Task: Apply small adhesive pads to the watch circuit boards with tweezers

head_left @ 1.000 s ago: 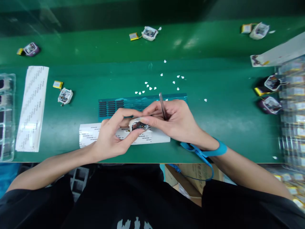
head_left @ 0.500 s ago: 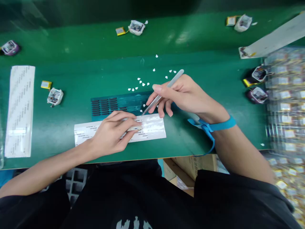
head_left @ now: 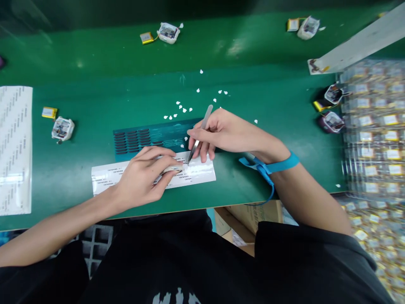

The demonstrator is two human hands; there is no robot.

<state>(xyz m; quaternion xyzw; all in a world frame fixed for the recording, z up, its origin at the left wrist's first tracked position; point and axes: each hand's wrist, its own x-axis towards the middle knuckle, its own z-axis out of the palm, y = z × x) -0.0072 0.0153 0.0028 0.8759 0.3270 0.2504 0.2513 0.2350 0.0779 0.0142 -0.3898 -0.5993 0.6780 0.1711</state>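
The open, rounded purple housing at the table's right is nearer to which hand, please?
Right. The right hand, holding a slim metal tool, is left of the purple housing; the left hand is farther left, over the white printed strip.

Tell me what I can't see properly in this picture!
All in the head view:
Small white plastic casing: mostly hidden by the left hand.
Slim silver metal tool: tip too small to show what it touches.
Purple plastic casing: cut off by the left edge.
Clear plastic trays: contents blurred.
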